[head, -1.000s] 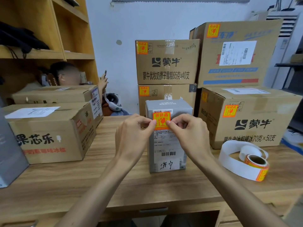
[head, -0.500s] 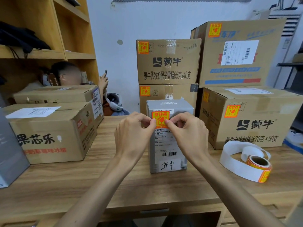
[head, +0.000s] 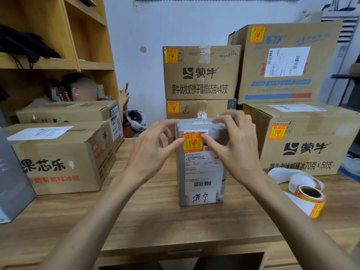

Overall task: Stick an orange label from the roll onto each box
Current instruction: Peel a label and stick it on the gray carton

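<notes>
Cardboard cartons (head: 200,73) flank the grey box (head: 200,172); left grip (head: 152,151) and right grip (head: 237,149), fingers spread, thumb-press its orange label (head: 192,143); roll (head: 309,197) nearby.

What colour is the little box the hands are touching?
The little box is grey, which the head view shows best.

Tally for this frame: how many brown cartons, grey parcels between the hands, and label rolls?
Brown cartons: 6
Grey parcel: 1
Label roll: 1
Total: 8
</notes>
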`<action>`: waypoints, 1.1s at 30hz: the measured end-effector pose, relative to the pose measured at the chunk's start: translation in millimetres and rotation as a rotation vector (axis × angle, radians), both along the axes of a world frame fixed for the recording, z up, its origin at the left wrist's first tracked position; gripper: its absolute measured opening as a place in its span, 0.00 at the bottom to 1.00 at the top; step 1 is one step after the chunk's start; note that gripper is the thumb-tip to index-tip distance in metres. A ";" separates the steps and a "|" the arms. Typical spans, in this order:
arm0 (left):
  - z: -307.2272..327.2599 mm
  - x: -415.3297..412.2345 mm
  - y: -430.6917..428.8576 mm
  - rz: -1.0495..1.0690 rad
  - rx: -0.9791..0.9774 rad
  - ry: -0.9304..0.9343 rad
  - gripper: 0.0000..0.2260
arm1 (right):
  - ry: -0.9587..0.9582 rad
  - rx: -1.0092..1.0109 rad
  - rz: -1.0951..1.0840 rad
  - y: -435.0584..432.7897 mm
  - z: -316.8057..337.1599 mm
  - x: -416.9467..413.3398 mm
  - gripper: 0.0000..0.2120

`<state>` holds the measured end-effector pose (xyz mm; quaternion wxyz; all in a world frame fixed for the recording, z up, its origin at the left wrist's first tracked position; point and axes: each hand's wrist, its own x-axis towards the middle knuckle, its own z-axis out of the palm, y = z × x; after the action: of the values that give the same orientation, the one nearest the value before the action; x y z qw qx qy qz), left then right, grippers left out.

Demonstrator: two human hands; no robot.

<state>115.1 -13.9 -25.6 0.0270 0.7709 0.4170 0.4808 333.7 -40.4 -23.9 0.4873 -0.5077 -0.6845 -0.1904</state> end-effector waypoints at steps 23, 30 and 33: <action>-13.3 -4.1 17.9 -0.167 -0.032 0.063 0.26 | -0.044 -0.150 0.341 24.5 -11.1 23.3 0.24; -18.8 -3.4 20.1 -0.175 -0.010 0.104 0.30 | -0.119 -0.156 0.332 23.8 -10.6 25.5 0.27; -20.6 -2.3 23.3 -0.155 -0.010 0.120 0.30 | -0.123 -0.178 0.331 23.5 -10.7 26.7 0.28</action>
<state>112.8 9.4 -46.2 0.0430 0.8280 0.3594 0.4283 360.3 -16.9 -34.6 0.4224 -0.4165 -0.8014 -0.0770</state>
